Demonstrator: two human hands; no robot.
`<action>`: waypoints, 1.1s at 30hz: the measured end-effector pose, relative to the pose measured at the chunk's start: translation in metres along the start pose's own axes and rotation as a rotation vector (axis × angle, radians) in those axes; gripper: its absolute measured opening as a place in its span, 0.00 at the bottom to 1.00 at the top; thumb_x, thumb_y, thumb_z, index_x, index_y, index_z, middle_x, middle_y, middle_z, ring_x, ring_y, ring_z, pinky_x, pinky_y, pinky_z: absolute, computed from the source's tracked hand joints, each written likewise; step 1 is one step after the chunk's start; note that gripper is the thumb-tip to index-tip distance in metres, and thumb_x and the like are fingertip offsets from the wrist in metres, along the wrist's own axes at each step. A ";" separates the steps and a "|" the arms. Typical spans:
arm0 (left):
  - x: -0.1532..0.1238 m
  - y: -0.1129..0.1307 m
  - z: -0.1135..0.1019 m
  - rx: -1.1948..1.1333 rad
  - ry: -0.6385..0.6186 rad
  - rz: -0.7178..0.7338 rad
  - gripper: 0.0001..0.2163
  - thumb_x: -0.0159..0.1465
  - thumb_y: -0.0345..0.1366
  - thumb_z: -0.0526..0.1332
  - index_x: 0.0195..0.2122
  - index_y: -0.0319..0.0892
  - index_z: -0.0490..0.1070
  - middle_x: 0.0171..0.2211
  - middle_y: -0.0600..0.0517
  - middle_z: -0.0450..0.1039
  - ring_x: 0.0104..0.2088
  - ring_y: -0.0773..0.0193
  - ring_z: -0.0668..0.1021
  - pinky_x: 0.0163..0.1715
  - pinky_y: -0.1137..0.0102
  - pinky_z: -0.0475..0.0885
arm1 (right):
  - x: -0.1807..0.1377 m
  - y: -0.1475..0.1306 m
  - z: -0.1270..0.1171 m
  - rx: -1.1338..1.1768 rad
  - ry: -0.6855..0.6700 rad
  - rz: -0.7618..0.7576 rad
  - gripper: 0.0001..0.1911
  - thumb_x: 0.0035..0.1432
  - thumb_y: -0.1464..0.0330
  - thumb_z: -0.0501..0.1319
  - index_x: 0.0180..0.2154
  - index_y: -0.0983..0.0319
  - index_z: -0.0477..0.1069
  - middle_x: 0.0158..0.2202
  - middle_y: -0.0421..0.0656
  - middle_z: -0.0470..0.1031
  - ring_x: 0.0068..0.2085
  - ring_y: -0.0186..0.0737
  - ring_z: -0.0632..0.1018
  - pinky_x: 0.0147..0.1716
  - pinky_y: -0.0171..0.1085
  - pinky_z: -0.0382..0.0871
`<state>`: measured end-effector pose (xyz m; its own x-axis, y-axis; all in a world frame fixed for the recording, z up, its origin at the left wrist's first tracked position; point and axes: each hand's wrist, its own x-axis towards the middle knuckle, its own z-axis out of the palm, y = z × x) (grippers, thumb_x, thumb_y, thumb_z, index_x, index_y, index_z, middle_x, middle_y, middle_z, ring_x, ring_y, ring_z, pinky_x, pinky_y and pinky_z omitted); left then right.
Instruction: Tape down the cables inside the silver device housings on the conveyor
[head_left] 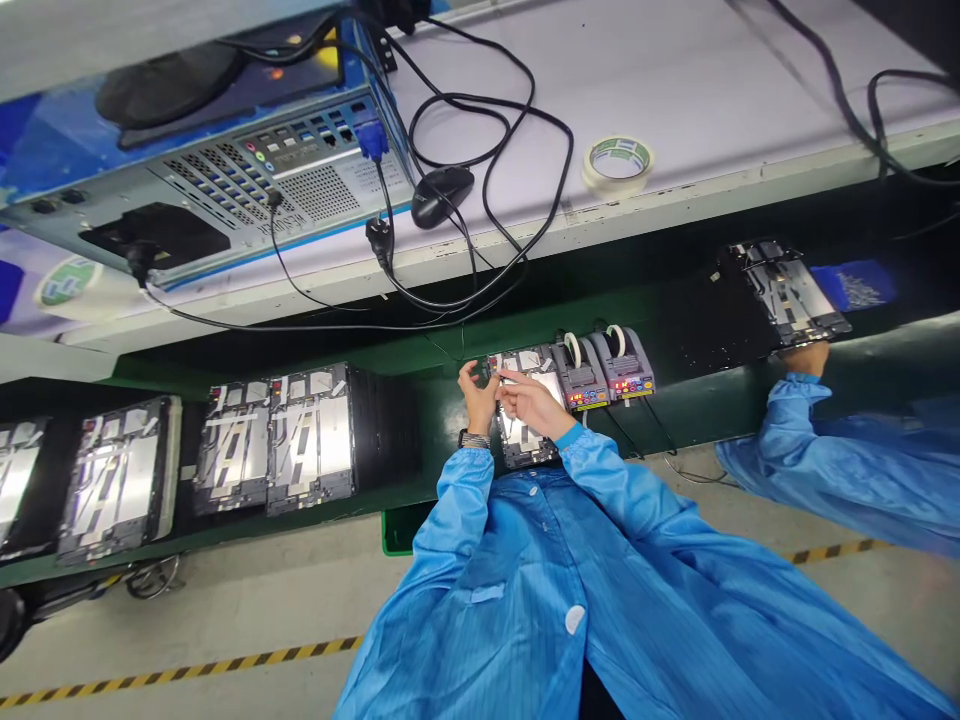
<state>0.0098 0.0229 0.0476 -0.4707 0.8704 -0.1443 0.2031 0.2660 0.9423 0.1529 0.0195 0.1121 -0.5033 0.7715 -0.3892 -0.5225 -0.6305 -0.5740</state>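
A dark electronic panel lies on the green-edged belt, directly before the person, its long axis running away from them across the belt. The left hand, wearing a watch, has its fingers curled together at the panel's far corner; whether they pinch something small is hard to make out. The right hand reaches across it, fingers extended over the panel and partly hiding it; I cannot tell if it grasps anything. Two tape dispensers stand just beside the panel. More panels lie along the belt, and a co-worker's hand touches another. A computer case, mouse and tape roll sit on the shelf above.
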 end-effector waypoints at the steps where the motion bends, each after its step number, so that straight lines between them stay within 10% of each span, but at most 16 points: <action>1: -0.001 0.001 0.000 0.025 0.005 0.029 0.24 0.64 0.36 0.68 0.60 0.51 0.65 0.63 0.45 0.63 0.60 0.57 0.72 0.59 0.63 0.69 | -0.001 0.005 0.000 0.032 -0.001 0.007 0.28 0.54 0.69 0.68 0.57 0.60 0.69 0.33 0.41 0.79 0.25 0.34 0.73 0.25 0.34 0.61; 13: 0.003 0.003 -0.003 0.058 -0.118 0.192 0.17 0.67 0.32 0.62 0.56 0.51 0.72 0.67 0.48 0.63 0.74 0.56 0.56 0.70 0.58 0.58 | 0.011 0.000 -0.015 0.101 0.012 0.113 0.13 0.62 0.66 0.64 0.48 0.61 0.74 0.32 0.41 0.78 0.26 0.33 0.70 0.26 0.34 0.61; 33: 0.002 0.006 -0.002 0.037 -0.140 0.204 0.12 0.68 0.31 0.61 0.51 0.51 0.75 0.65 0.48 0.64 0.73 0.56 0.59 0.70 0.57 0.59 | 0.012 -0.001 -0.010 0.242 0.022 0.129 0.11 0.63 0.65 0.60 0.45 0.63 0.75 0.32 0.43 0.77 0.27 0.36 0.70 0.28 0.35 0.63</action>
<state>0.0083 0.0253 0.0538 -0.2933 0.9560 0.0050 0.3143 0.0915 0.9449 0.1541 0.0301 0.1007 -0.5626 0.6838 -0.4647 -0.6061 -0.7234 -0.3307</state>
